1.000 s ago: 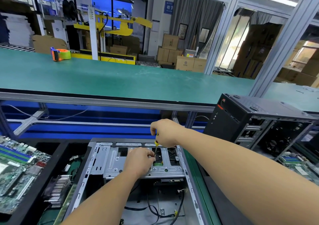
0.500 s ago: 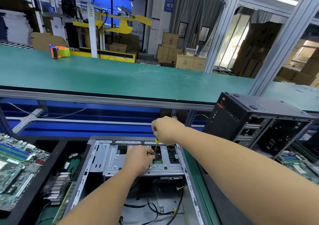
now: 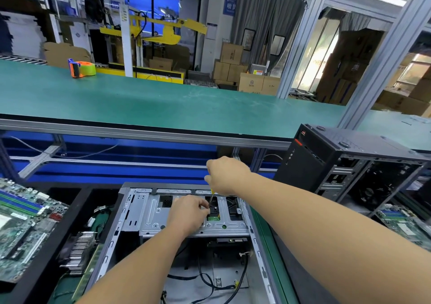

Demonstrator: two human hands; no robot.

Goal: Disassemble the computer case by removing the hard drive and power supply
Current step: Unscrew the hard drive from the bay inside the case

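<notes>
We see the right hand (image 3: 227, 175) gripping a screwdriver (image 3: 211, 198), its shaft pointing down into the drive cage (image 3: 186, 219) of the open computer case (image 3: 144, 233). Just below it, the left hand (image 3: 187, 212) pinches the shaft near the tip. The hard drive (image 3: 213, 216) shows through the cage slot beside those fingers.

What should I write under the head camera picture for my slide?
Right hand works a screwdriver into an open computer case while the left hand steadies its shaft.
</notes>
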